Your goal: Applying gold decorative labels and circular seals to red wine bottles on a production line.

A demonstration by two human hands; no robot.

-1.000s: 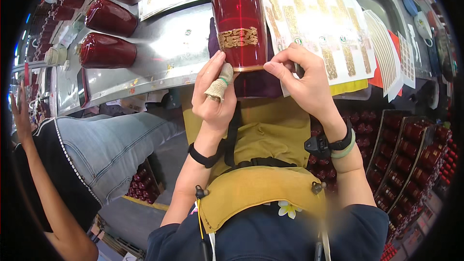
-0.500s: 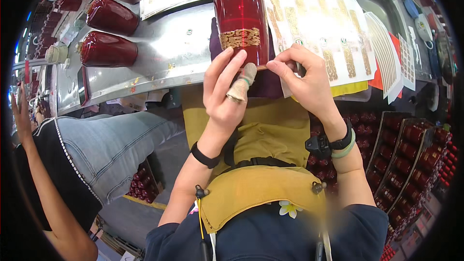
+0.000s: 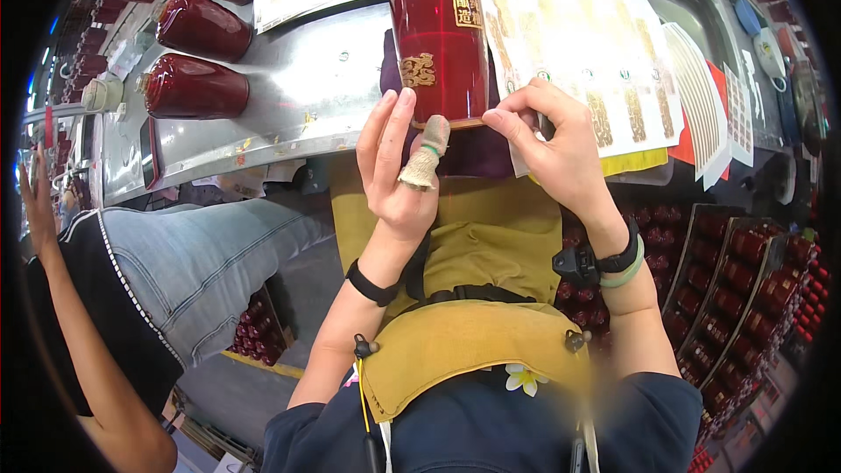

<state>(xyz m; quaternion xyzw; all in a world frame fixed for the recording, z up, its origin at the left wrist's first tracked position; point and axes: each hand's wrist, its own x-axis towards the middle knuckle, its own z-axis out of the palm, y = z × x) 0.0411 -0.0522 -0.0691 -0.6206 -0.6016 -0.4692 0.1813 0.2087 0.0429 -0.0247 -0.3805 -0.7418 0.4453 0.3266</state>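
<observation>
A dark red glass bottle [image 3: 438,44] lies on a dark purple cloth [image 3: 477,144] at the table's front edge, its base toward me. Gold ornament shows low on its left side, and a gold square label sits on its upper right. My left hand [image 3: 403,175] is at the base's left, fingers stretched out, fingertips by the glass. One of its fingers wears a beige cloth finger cover [image 3: 427,158]. At the base's right corner, my right hand [image 3: 552,136] has thumb and index fingertip pressed together; anything between them is too small to make out.
Sheets of gold stickers [image 3: 604,61] lie right of the bottle, over a yellow sheet [image 3: 635,162]. More red bottles [image 3: 197,88] lie on the metal table [image 3: 302,96] at left, near a phone [image 3: 151,153]. Another person [image 3: 193,263] is at my left. Crated bottles [image 3: 736,271] stand below right.
The bottle has turned about its length: the gold ornament has shifted left and the square label has come into sight. My left hand has moved slightly left; the right hand stays put.
</observation>
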